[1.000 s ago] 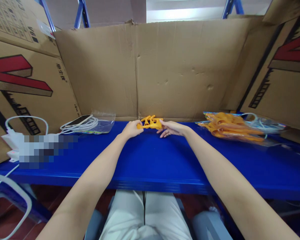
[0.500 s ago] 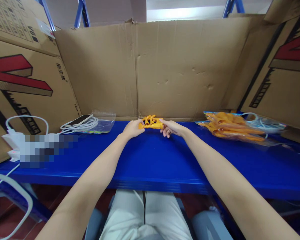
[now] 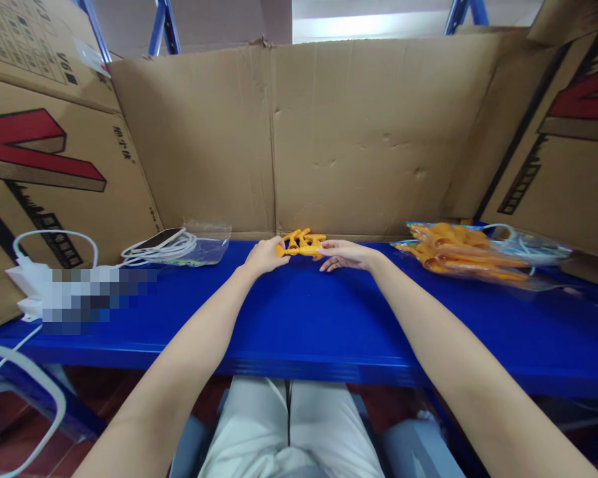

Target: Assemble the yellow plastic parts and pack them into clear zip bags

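Observation:
Between my hands, near the back of the blue table (image 3: pixel 309 318), is an orange-yellow plastic piece (image 3: pixel 301 250) with a ribbed, post-like bar and several branching prongs on its far side. My left hand (image 3: pixel 266 255) is closed on the round left end of this piece. At the other end, my right hand (image 3: pixel 346 255) pinches the bar with thumb and forefinger, its other fingers curled loosely below. The exact contact of the left fingertips is hidden behind the hand.
Clear bags of orange plastic parts (image 3: pixel 458 252) lie to the right. On the left are a phone (image 3: pixel 158 239), a coiled white cable (image 3: pixel 172 251) and a white power strip (image 3: pixel 32 282), partly pixelated. Cardboard walls (image 3: pixel 359 139) enclose the back and sides.
My right hand has turned slightly, its thumb and fingers shifting over the right end of the bar. My left hand stays nearly in place.

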